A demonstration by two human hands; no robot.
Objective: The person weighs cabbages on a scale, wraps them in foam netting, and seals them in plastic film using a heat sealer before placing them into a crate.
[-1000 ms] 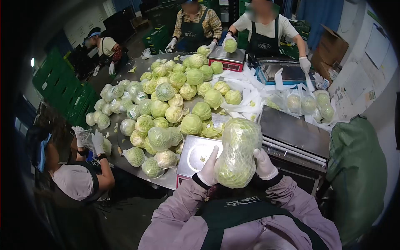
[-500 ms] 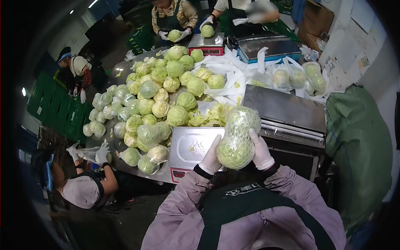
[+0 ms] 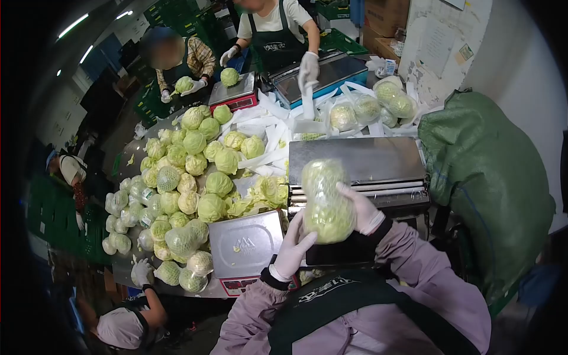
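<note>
Between my hands is a pack of two cabbages (image 3: 328, 201), one above the other, in netting and shiny clear film. My left hand (image 3: 293, 248), in a white glove, bears on its lower left side with fingers partly spread. Gripping the right side is my gloved right hand (image 3: 361, 210), its thumb on the film. The pack is held up in front of a steel wrapping machine (image 3: 361, 160) with rollers along its near edge. Left of my left hand stands a steel-topped scale (image 3: 247, 244) with a red front, small leaf scraps on its plate.
Bare cabbages (image 3: 192, 142) heap on the table, with wrapped ones (image 3: 124, 204) at its left end. Loose leaves (image 3: 263, 192) lie behind the scale. A big green sack (image 3: 491, 189) stands right. Across the table, two co-workers handle cabbages near another scale (image 3: 234, 92); others are at left.
My view has turned right. The pack has shifted in front of the wrapping machine, still in both hands. A co-worker across the table now reaches down toward the white bags.
</note>
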